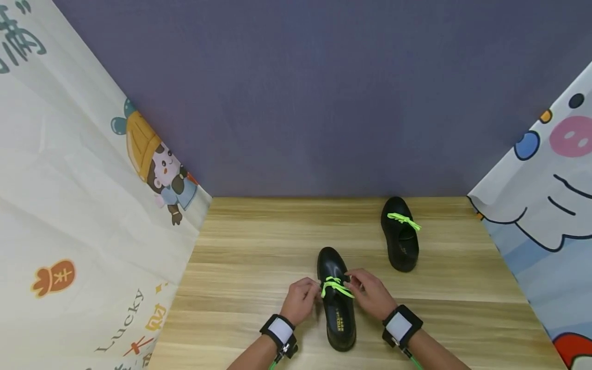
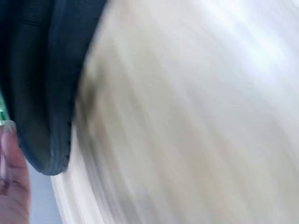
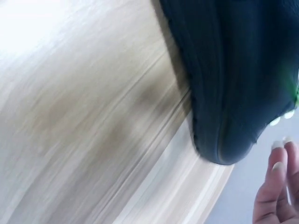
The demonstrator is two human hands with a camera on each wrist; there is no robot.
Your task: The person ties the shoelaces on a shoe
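In the head view a black shoe [image 1: 334,263], its toe pointing away, stands on the wood-grain surface with a neon green shoelace [image 1: 336,288] tied in a bow. My left hand [image 1: 299,299] is at its left side, fingertips close to the lace; in the left wrist view the thumb [image 2: 14,172] nearly meets a bit of green, and its grip is hidden. From the right, my right hand [image 1: 370,293] reaches over the shoe's edge beside the bow. Its fingers [image 3: 271,186] lie loosely bent, with nothing visible between them in the right wrist view.
A second black shoe [image 1: 401,246] with a green lace [image 1: 403,220] stands farther back to the right. Behind the wood-grain surface [image 1: 254,246] rises a grey-blue panel [image 1: 300,103]. Printed cloths hang at the left [image 1: 92,205] and right [image 1: 546,231].
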